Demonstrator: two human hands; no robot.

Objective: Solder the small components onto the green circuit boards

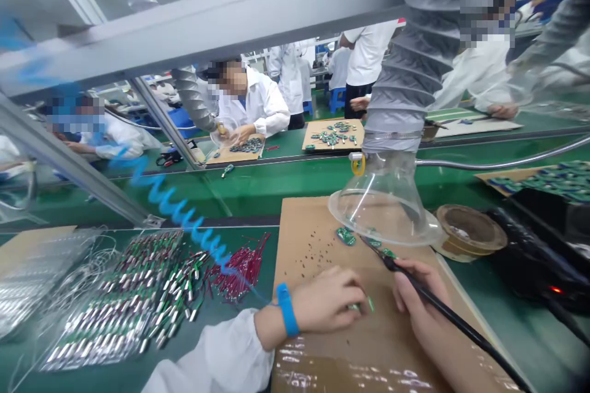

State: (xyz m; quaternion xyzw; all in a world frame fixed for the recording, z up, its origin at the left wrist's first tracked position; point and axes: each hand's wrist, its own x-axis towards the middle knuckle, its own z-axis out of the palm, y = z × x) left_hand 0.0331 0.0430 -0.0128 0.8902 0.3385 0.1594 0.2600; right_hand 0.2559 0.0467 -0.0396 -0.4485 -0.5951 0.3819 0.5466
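Observation:
My left hand (328, 299), with a blue wrist strap (288, 310) on its wrist, is closed with curled fingers over the cardboard. A small green part (370, 304), apparently a circuit board, pokes out from its fingertips; most of it is hidden. In my right hand (421, 295) is a soldering iron (426, 296), held like a pen, its tip pointing up and left. Near that tip, under a clear fume hood (385, 215), lie a few small green circuit boards (345, 236). The cardboard sheet (295, 221) carries scattered dark bits left of the boards.
Left of the cardboard lie red wires (239, 270) and rows of green-and-silver parts (115, 301). A coiled blue cord (184, 215) runs to my wrist strap. At right stand a round tin (470, 227) and a black device (539, 258) with a red light. Co-workers sit across the bench.

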